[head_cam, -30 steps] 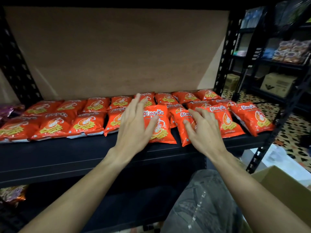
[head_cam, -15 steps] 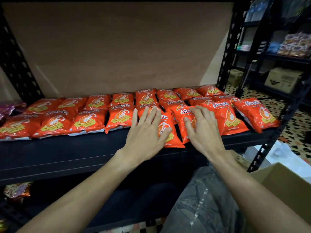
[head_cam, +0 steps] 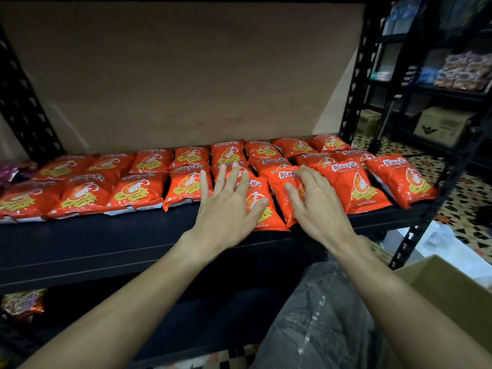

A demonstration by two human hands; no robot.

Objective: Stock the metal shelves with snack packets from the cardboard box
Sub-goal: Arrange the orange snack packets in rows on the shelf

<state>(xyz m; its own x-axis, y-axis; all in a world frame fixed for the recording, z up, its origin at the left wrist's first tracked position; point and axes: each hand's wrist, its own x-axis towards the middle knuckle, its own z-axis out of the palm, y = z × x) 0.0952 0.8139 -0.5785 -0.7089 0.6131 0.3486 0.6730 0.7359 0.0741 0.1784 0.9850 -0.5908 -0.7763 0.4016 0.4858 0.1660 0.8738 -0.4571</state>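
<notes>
The left hand (head_cam: 229,206) and right hand (head_cam: 316,206) lie flat, fingers spread, on two orange snack packets (head_cam: 269,219) near the front edge of the shelf (head_cam: 106,235), right of centre. Pushed unevenly, they could slip off that edge or disturb the rows behind.

Dim overall; packets glossy (glare), edges warped, blurred.
</notes>
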